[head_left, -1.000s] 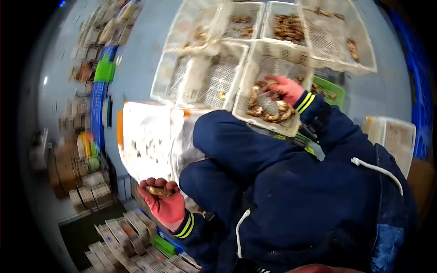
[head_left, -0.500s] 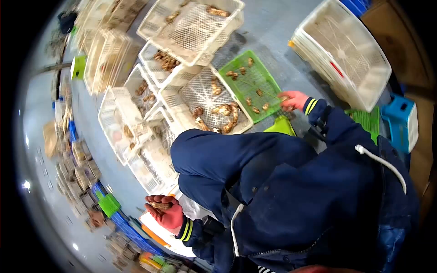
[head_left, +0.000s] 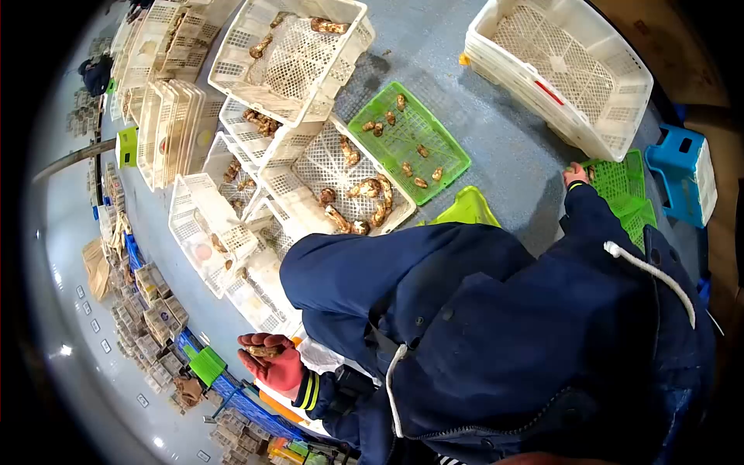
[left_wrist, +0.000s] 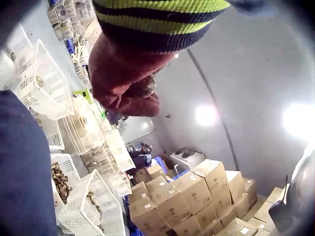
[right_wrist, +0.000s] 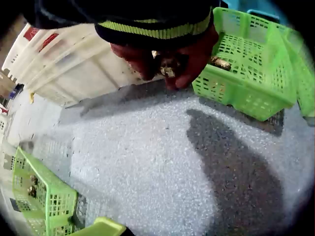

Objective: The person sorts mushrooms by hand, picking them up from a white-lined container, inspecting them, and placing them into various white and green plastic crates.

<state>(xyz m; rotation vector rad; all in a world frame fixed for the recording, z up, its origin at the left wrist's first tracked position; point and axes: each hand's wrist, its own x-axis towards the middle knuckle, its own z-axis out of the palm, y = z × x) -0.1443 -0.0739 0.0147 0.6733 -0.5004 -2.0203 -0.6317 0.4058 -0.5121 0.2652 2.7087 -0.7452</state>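
Observation:
The left hand (head_left: pixel 273 366), in a red glove, is held palm up with its fingers curled round a brown mushroom (head_left: pixel 263 351); the left wrist view shows the glove (left_wrist: pixel 123 73) bent about the mushroom (left_wrist: pixel 144 86). Stretched out to the far right, the right hand (head_left: pixel 574 174) is beside a green basket (head_left: pixel 618 180). In the right wrist view that hand (right_wrist: pixel 165 63) grips a dark, pale-tipped mushroom (right_wrist: pixel 168 68) between thumb and fingers, at the left edge of the green basket (right_wrist: pixel 241 86), which holds another mushroom (right_wrist: pixel 220 63).
A white crate (head_left: pixel 341 167) and a shallow green tray (head_left: pixel 415 147) with several mushrooms lie before the knees. More white crates (head_left: pixel 291 62) stand beyond. Tall stacked white crates (head_left: pixel 558 77) and a blue stool (head_left: pixel 683 174) are at the right. A yellow-green object (head_left: pixel 469 208) sits near the knee.
The right hand has moved from the white crate, past the green tray, to the green basket at the far right. The view has turned rightward. The left hand still holds its mushroom.

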